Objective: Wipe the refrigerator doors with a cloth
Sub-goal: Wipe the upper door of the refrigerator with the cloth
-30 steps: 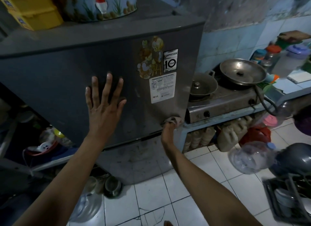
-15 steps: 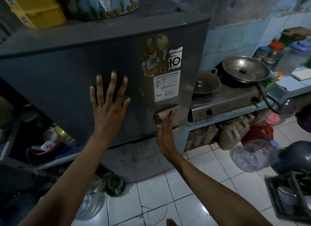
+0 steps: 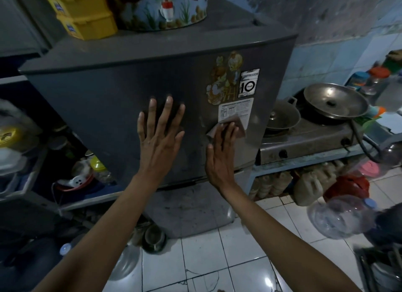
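- While both forearms reach forward from the lower edge of the view, each hand lies against the upper refrigerator door [image 3: 104, 100], a dark grey panel.
- Left hand [image 3: 159, 137]: palm flat on the door, left of the white label [image 3: 236, 112]; wrist straight, fingers [image 3: 166, 115] extended upward and spread apart, gripping nothing.
- Right hand [image 3: 219, 152]: palm toward the door, just below and overlapping the lower left corner of the white label; fingers straight and held close together, thumb out to the left, pressing the cloth flat rather than curled round it.
- Cloth [image 3: 238, 126]: small brownish piece, pinned between the right fingertips and the door, covering the bottom edge of the white label; one corner sticks out to the left of the fingers.
- Warranty sticker [image 3: 249, 83]: black and white, directly above the white label, marked with a large 10.
- Cartoon sticker [image 3: 224, 76]: faded orange, above the white label and left of the warranty sticker.
- Yellow containers [image 3: 84, 13]: stacked on the refrigerator top, well up and left of the white label.
- Patterned tub [image 3: 165, 7]: on the refrigerator top, beside the yellow containers.
- Gas stove [image 3: 309, 139]: on the bench to the right of the white label, carrying two metal pans [image 3: 335, 101].
- Lower door [image 3: 185, 207]: scuffed, below the white label, neither hand touching it.
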